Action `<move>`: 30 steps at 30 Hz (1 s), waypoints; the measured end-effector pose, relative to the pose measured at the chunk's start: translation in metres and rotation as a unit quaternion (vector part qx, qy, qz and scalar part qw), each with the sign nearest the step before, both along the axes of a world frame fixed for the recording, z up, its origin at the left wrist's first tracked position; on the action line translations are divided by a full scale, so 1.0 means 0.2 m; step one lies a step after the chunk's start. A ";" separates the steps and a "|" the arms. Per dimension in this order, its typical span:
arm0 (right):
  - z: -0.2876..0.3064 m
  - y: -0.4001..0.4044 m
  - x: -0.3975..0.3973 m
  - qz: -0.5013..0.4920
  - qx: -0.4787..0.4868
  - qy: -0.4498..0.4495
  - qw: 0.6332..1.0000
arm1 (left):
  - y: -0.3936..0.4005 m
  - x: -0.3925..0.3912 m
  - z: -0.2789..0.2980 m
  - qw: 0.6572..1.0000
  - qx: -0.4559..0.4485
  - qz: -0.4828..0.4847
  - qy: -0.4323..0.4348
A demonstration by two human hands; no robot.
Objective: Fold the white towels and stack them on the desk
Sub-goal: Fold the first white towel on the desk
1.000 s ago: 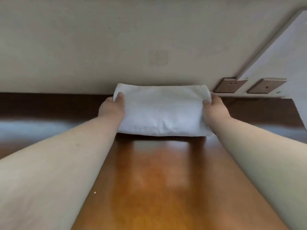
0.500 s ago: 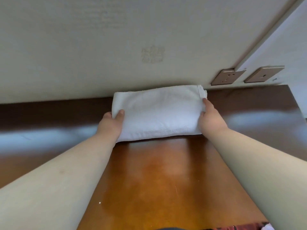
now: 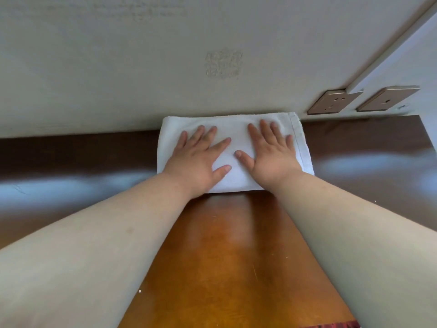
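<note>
A folded white towel [image 3: 233, 129] lies flat on the brown wooden desk [image 3: 224, 256], its far edge against the wall. My left hand [image 3: 201, 157] rests palm down on the towel's left half, fingers spread and straight. On the right half my right hand [image 3: 272, 152] lies the same way, flat with fingers spread. The hemmed right end of the towel sticks out past my right hand. Only this one towel is in view.
A beige wall [image 3: 118, 67] rises right behind the towel. Two bronze socket plates [image 3: 334, 102] [image 3: 387, 98] are set in the wall at the right. The desk runs dark and glossy to both sides. A red patterned edge [image 3: 331, 325] shows at the bottom.
Both hands have let go of the towel's ends and now lie flat on top of it. The towel has settled on the desk against the wall.
</note>
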State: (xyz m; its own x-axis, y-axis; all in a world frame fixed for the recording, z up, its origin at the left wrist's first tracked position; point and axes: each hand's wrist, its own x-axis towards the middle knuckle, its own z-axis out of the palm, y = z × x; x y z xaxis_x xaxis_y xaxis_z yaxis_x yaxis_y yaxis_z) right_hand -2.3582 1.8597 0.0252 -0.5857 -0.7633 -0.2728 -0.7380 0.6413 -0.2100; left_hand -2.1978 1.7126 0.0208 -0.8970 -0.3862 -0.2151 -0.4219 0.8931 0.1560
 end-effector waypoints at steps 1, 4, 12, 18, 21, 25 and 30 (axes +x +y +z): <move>-0.01 0.02 -0.02 -0.013 -0.003 0.010 1.000 | -0.04 0.00 -0.01 1.000 0.001 0.022 -0.007; -0.04 0.08 -0.04 -0.054 0.015 0.021 0.998 | -0.14 0.09 -0.06 0.994 0.012 0.099 -0.038; 0.02 0.14 -0.08 -0.050 -0.006 0.040 0.998 | -0.17 0.14 0.00 0.993 -0.019 0.115 -0.006; -0.08 0.32 -0.17 -0.154 0.009 -0.070 0.986 | -0.12 0.16 0.00 0.993 0.031 0.090 -0.070; -0.03 0.32 -0.20 -0.150 0.024 -0.091 0.984 | -0.07 0.13 0.10 0.987 0.032 0.131 -0.090; 0.17 0.32 -0.18 -0.122 -0.073 -0.062 0.988 | 0.11 0.30 0.35 0.972 0.001 0.235 0.021; 0.35 0.35 0.03 0.004 -0.061 -0.059 0.996 | 0.51 0.82 0.62 0.906 0.026 0.413 0.087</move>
